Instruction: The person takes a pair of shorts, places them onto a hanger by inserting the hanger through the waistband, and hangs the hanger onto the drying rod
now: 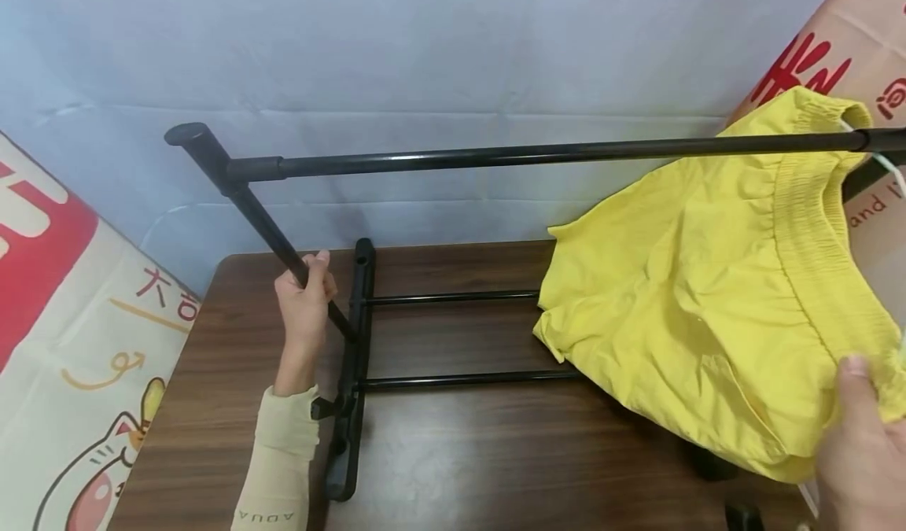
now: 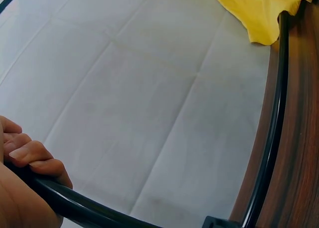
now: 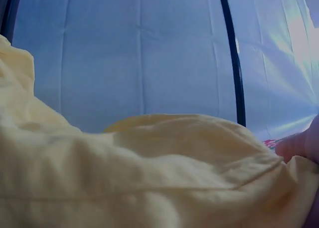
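My left hand (image 1: pixel 303 295) grips the slanting side post (image 1: pixel 265 224) of a black metal garment rack, with the fingers (image 2: pixel 37 155) curled round the tube in the left wrist view. At the right of the head view, yellow shorts (image 1: pixel 694 303) with a gathered elastic waistband appear beside and below the rack's top bar (image 1: pixel 495 156). My right hand (image 1: pixel 859 452) holds the shorts by the waistband's near end, thumb on top. Part of a pale, thin hanger (image 1: pixel 890 171) shows at the waistband. In the right wrist view the yellow cloth (image 3: pixel 149 173) hides most of that hand.
The rack's black foot (image 1: pixel 351 429) and two lower crossbars (image 1: pixel 453 379) are over a dark wooden table (image 1: pixel 439 468). A pale cloth backdrop (image 1: pixel 425 59) hangs behind. Printed cloths stand at the left (image 1: pixel 71 342) and right (image 1: pixel 871 35). A small black part (image 1: pixel 742 515) is near the bottom edge.
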Available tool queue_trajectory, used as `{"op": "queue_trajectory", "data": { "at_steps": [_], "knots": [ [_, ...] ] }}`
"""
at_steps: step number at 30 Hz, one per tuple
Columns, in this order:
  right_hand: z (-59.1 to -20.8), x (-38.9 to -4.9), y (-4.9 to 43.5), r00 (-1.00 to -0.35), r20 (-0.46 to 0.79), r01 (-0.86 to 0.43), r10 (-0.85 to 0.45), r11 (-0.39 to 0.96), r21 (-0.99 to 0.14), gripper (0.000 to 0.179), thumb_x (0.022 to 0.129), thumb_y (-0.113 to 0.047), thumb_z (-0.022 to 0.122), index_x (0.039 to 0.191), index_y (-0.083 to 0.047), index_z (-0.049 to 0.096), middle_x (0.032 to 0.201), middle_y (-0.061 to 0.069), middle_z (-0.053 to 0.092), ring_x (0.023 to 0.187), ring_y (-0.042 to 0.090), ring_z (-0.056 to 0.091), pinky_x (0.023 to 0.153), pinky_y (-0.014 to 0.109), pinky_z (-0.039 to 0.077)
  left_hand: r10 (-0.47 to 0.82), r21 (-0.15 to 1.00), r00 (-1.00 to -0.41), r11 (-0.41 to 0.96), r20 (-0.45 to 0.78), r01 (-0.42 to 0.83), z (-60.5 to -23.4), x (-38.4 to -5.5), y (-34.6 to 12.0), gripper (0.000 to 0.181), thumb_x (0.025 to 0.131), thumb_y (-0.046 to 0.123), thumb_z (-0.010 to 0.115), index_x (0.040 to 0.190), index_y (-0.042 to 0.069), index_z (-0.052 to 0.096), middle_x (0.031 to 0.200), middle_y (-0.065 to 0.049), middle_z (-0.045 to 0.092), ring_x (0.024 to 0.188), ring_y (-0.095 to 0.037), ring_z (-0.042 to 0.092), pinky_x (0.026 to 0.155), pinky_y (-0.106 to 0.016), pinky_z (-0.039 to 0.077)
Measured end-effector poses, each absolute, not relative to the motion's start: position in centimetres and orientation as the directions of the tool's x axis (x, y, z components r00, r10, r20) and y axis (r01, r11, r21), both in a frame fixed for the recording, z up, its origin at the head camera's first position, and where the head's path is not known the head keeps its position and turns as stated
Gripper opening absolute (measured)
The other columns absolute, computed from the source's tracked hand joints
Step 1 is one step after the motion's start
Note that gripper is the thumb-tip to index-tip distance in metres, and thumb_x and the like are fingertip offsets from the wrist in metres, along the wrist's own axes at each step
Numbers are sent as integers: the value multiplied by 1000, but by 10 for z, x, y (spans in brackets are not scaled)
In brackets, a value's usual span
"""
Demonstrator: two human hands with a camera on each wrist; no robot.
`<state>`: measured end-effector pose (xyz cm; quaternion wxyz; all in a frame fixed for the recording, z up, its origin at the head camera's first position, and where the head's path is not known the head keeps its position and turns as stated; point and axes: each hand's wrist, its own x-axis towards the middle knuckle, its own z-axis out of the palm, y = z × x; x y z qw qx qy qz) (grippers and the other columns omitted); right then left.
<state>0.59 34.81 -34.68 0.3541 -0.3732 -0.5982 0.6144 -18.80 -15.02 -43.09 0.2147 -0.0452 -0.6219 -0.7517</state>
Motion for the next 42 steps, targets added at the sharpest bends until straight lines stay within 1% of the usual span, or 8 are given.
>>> {"op": "queue_trajectory", "data": {
  "at_steps": [4, 8, 17, 23, 29, 32, 37, 42],
  "knots": [
    [-349, -3, 341, -521, 142, 151, 842, 254, -955, 24, 102, -22, 63, 123, -35, 60, 101, -22, 58, 90, -4, 51, 84, 4, 38, -273, 920, -908, -141, 319, 365, -432, -188, -150, 52, 106, 23, 63, 63, 4, 41, 52, 6, 33, 51, -15, 20, 52, -30, 15],
    [-351, -17, 346, -594, 150, 270, 791, 371, -889, 28, 104, -27, 61, 131, -32, 57, 101, -24, 52, 93, -4, 46, 92, 14, 34, -283, 923, -910, -149, 304, 354, -433, -188, -149, 54, 106, 23, 64, 66, -3, 40, 52, 5, 35, 50, -14, 22, 51, -29, 16],
    [-355, -31, 355, -650, -8, 439, 760, 367, -820, 36, 106, -39, 56, 141, -30, 55, 113, -20, 53, 100, -5, 42, 100, 21, 32, -265, 920, -904, -113, 336, 375, -431, -186, -147, 51, 107, 22, 62, 64, 3, 41, 51, 5, 34, 48, -13, 22, 50, -30, 16],
    [-357, -34, 365, -711, -95, 504, 697, 411, -759, 52, 107, -52, 50, 152, -27, 52, 148, 12, 52, 115, 17, 49, 97, 32, 34, -285, 924, -903, -116, 321, 365, -432, -187, -147, 50, 106, 22, 62, 65, 2, 42, 51, 6, 36, 48, -12, 24, 51, -28, 17],
    [-363, -29, 372, -752, -90, 482, 653, 453, -750, 58, 108, -49, 48, 153, -12, 50, 131, 19, 51, 97, -2, 42, 88, 24, 32, -271, 919, -902, -119, 335, 377, -432, -188, -146, 50, 107, 20, 61, 65, 2, 42, 51, 6, 35, 48, -12, 24, 50, -28, 17],
    [-364, -27, 376, -770, -82, 479, 633, 487, -731, 55, 109, -48, 46, 149, -11, 50, 134, 23, 50, 96, -1, 41, 87, 27, 32, -271, 916, -901, -124, 338, 382, -432, -188, -145, 50, 107, 20, 61, 65, 1, 42, 51, 6, 36, 47, -11, 24, 50, -28, 17],
    [-365, -24, 382, -785, -91, 488, 612, 522, -700, 44, 109, -51, 46, 134, -16, 55, 139, 27, 52, 97, 8, 45, 84, 30, 32, -273, 913, -897, -121, 348, 390, -433, -187, -145, 51, 107, 22, 61, 67, -4, 41, 51, 6, 36, 48, -11, 24, 50, -28, 17],
    [-367, -22, 386, -779, -120, 505, 615, 503, -701, 42, 107, -54, 48, 135, -25, 55, 142, 26, 51, 94, 1, 43, 82, 29, 32, -270, 909, -888, -89, 371, 407, -434, -186, -144, 53, 108, 22, 60, 69, -8, 40, 51, 6, 34, 47, -13, 23, 49, -29, 17]
  ]
}}
